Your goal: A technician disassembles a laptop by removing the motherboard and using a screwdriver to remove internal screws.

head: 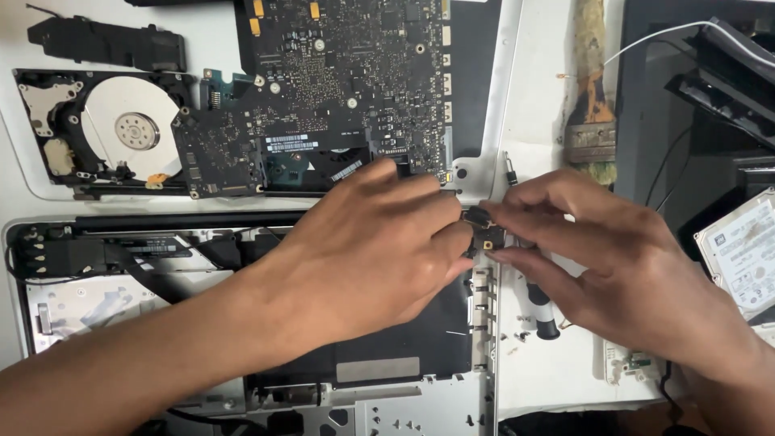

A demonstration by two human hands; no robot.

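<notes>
Both of my hands meet over the right edge of an opened laptop chassis [404,404]. My left hand [371,250] reaches in from the lower left, its fingertips on a small dark connector board [487,232]. My right hand [613,258] comes from the right and pinches the same small board between thumb and fingers. A large dark logic board [339,89] lies above the hands. The flat black battery [404,339] of the chassis sits under my left hand.
An opened hard drive [105,129] with a shiny platter lies at the upper left. A worn brush [593,105] rests at the upper right. A closed hard drive [743,250] sits at the right edge. A black-tipped screwdriver [541,311] and loose screws lie beside the chassis.
</notes>
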